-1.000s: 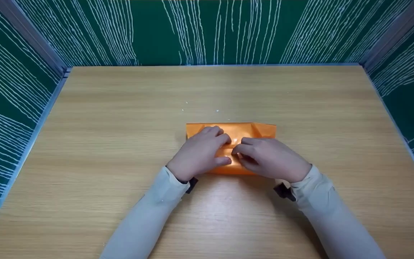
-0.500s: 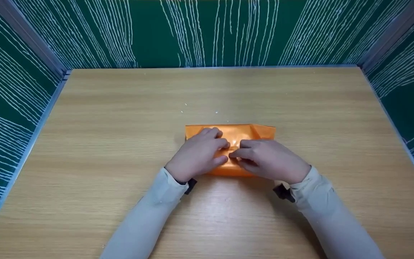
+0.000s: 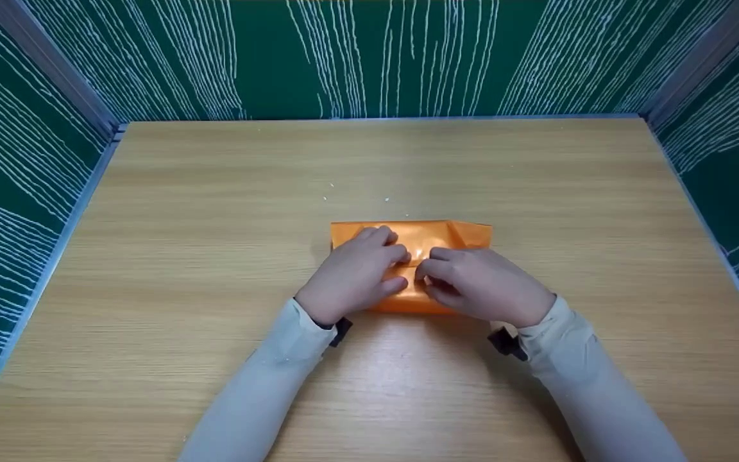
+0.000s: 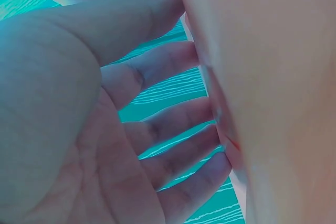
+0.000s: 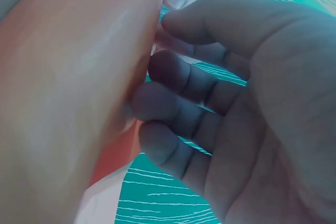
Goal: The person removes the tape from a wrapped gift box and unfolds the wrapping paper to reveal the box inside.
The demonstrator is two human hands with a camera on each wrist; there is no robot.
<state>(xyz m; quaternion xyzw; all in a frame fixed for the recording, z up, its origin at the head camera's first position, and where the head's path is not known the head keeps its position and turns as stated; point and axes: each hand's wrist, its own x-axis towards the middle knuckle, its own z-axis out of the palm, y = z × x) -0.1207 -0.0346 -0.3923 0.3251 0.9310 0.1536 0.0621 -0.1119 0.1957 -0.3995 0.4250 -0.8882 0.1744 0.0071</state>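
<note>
A package in glossy orange wrapping paper [image 3: 427, 234] lies on the table, its long side running left to right. A seam crosses its top, and the paper is folded at the upper right corner. My left hand [image 3: 358, 273] rests its fingertips on the left part, with fingers spread and bent slightly. In the left wrist view, its thumb and fingers [image 4: 178, 111] touch the package surface. On the right part, my right hand [image 3: 485, 282] touches the seam with bent fingertips near its thumb. Nothing shows between its thumb and fingers [image 5: 157, 100] in the right wrist view.
The wooden table [image 3: 215, 192] carries several tiny white scraps [image 3: 387, 199] beyond the package. Green walls with white streaks [image 3: 280, 64] enclose the back and both sides. Pale sleeves [image 3: 267, 378] cover both forearms.
My right index finger reached a little left along the seam half a second ago and is now drawn back to the right. The left hand and the package stay in place.
</note>
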